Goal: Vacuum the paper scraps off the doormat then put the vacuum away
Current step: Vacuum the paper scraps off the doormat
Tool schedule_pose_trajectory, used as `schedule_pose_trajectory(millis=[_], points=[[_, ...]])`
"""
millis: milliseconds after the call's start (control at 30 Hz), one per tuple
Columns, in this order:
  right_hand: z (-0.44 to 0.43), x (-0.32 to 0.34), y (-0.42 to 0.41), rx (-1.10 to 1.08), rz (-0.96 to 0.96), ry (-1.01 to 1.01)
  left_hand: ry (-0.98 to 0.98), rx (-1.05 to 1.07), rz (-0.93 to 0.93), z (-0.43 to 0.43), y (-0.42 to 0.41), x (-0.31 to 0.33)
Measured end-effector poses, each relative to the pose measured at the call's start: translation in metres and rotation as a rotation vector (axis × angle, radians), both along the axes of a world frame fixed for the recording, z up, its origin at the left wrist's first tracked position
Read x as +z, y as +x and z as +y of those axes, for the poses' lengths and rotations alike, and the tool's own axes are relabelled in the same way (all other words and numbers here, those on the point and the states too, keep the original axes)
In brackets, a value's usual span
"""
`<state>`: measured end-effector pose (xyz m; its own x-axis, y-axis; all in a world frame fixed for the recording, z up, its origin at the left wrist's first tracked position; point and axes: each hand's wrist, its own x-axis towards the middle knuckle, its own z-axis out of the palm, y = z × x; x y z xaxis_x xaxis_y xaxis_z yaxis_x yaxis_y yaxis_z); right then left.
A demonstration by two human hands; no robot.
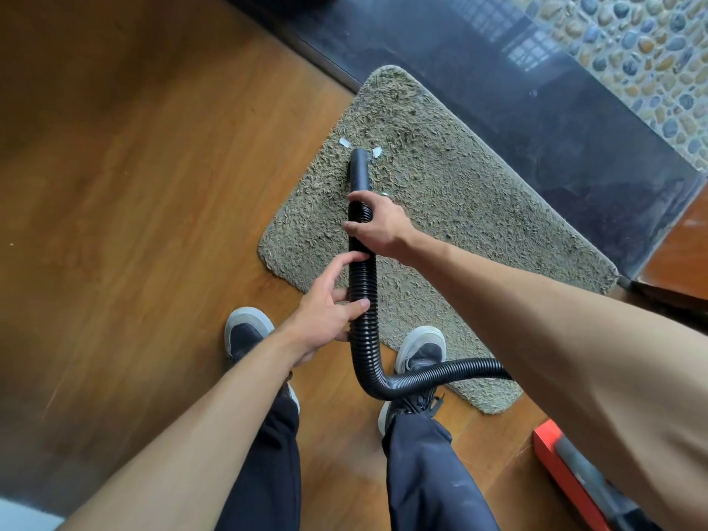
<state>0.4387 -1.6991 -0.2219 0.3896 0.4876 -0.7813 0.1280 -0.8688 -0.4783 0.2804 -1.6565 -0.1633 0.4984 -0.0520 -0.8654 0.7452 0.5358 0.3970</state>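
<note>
The doormat (459, 208) lies on the floor (134, 185), centre of the frame. The hose (364, 300) runs up over it, with one paper scrap (344, 142) left of its tip and another scrap (377, 152) right. The vacuum (551, 457) stands lower right.

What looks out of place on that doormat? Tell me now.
Two white paper scraps lie loose on the doormat, one on each side of the tip of the vacuum hose, not yet sucked up. Nothing else looks spilled or damaged.

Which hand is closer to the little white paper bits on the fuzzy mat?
Right. The right hand holds the black ribbed vacuum hose just short of the white paper scraps; the left hand holds it farther back, away from them.
</note>
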Motion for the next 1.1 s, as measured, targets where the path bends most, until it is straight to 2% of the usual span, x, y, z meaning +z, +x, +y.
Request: schedule_pose_trajectory(millis=[433, 833, 1100], points=[[0.013, -0.006, -0.002, -0.023, -0.01, 0.032, -0.009, 0.003, -0.01, 0.016, -0.003, -0.005], [-0.036, 0.001, 0.006, -0.335, 0.085, -0.001, -0.043, -0.115, -0.018, -0.007, 0.014, -0.002], [-0.043, -0.001, -0.007, -0.36, 0.073, 0.007, -0.042, -0.121, -0.003, -0.012, 0.007, 0.0]])
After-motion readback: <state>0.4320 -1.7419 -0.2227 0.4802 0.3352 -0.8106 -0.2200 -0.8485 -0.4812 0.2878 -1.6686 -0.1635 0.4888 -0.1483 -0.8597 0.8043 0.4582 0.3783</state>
